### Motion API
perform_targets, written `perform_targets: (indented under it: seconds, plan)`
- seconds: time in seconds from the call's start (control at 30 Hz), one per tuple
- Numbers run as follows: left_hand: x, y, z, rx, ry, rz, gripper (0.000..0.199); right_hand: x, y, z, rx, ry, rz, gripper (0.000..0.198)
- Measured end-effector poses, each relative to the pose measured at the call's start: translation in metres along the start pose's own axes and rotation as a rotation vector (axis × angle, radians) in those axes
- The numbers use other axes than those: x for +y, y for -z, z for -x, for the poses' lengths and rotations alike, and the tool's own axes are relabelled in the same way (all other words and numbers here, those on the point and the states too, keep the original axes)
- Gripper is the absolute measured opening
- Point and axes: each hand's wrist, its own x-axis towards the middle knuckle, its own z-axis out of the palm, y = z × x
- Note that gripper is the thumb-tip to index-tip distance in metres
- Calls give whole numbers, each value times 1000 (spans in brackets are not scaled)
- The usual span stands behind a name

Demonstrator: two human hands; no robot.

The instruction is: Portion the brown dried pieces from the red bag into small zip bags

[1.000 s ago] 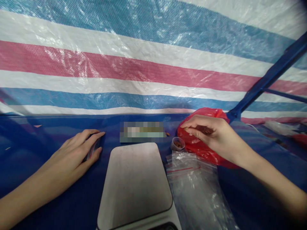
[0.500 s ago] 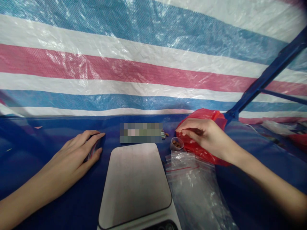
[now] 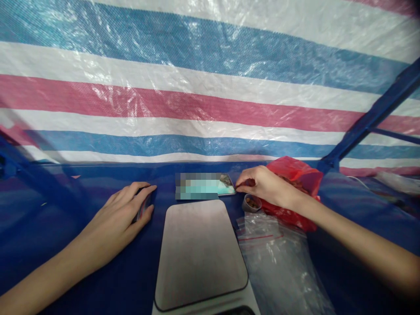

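Note:
My left hand [image 3: 121, 218] lies on the blue table with its fingers stretched out. Under it, between thumb and forefinger, a bit of clear plastic with a red line [image 3: 143, 211] shows; most of it is covered. My right hand [image 3: 262, 186] has thumb and fingertips pinched together on the table at the right end of a phone [image 3: 226, 183]. What the pinch holds, if anything, is hidden. Just below that hand stands a small clear cup [image 3: 251, 204] with brown pieces inside. Behind the wrist, a red plastic bag [image 3: 310, 181] lies open with brown contents.
A scale with a flat metal plate [image 3: 201, 253] sits in front of me. Clear zip bags [image 3: 282, 262] lie to its right. A striped plastic sheet [image 3: 197, 100] hangs behind the table, with a blue metal brace [image 3: 367, 118] at right.
My right hand has moved from the red bag leftward and down to the phone's end, where a small brown piece lay before. My left hand stays put; the view has shifted slightly.

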Motion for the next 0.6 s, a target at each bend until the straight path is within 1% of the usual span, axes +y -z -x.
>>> perform_targets:
  seconds: [0.07, 0.2, 0.27, 0.37, 0.47, 0.6]
  plan:
    - [1, 1, 0, -2, 2, -1, 51, 0, 2, 0, 6, 5, 5, 11]
    - [1, 1, 0, -10, 8, 2, 52, -8, 15, 11, 153, -3, -57, 12]
    - [1, 2, 0, -11, 12, -1, 52, -14, 22, 21, 184, -10, -127, 13]
    - [1, 2, 0, -15, 13, 1, 53, -23, 26, 37, 104, -11, -226, 13]
    - [0, 3, 0, -24, 16, 8, 54, -26, 22, 49, 30, 14, -258, 12]
    - [-1, 3, -1, -27, 18, 15, 56, -25, 23, 56, 61, 55, -229, 15]
